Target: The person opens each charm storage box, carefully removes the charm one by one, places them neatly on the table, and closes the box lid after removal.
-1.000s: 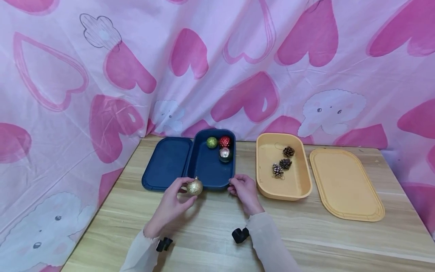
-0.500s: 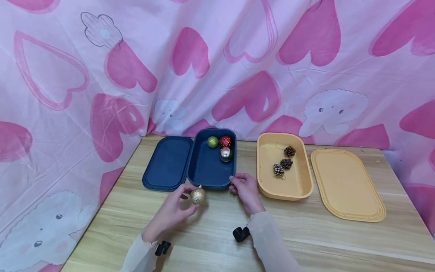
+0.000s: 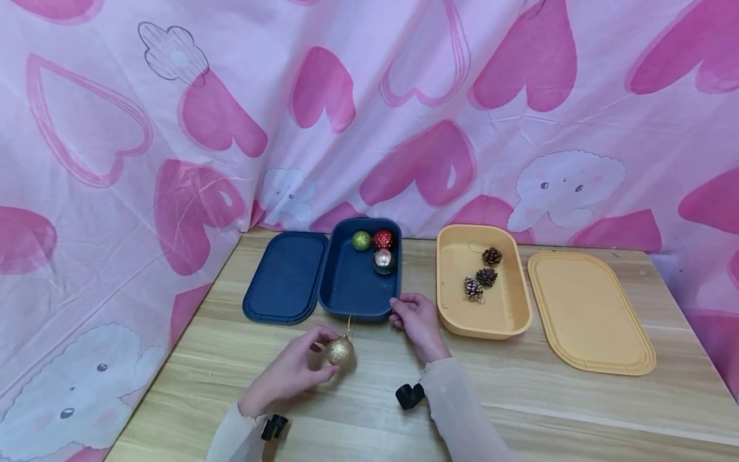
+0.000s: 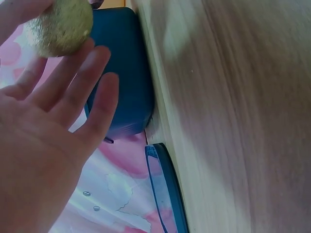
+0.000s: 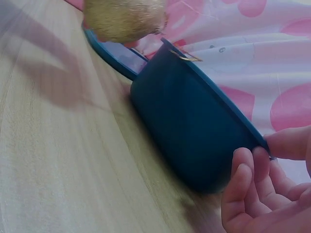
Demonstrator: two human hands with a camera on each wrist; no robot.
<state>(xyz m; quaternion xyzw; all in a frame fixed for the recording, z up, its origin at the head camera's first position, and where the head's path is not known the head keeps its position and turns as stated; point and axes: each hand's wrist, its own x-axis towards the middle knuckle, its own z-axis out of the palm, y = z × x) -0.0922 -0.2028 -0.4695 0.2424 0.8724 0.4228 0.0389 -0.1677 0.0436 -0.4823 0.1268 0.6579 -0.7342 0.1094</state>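
Observation:
A gold glitter bauble (image 3: 340, 351) with a gold hanging loop is held between the thumb and fingers of my left hand (image 3: 293, 370), in front of the blue box (image 3: 352, 295). The left wrist view shows the bauble (image 4: 63, 26) at the fingertips, above the wood. My right hand (image 3: 420, 324) pinches the rim of the blue box at its front right corner, as the right wrist view also shows with the box (image 5: 189, 116). Inside that box, toward the back, lie a green bauble (image 3: 361, 240), a red bauble (image 3: 383, 240) and a silver-pink bauble (image 3: 383, 261).
The blue lid (image 3: 285, 276) lies left of its box. To the right stands a yellow box (image 3: 456, 314) with pine cones (image 3: 486, 277), and beyond it a yellow lid (image 3: 591, 311). A pink heart-patterned curtain (image 3: 416, 160) hangs behind the wooden table (image 3: 358, 423).
My left hand has drawn the gold bauble back from the blue box's front edge, toward me and slightly right. Its loop has come into sight. The right hand stays at the rim.

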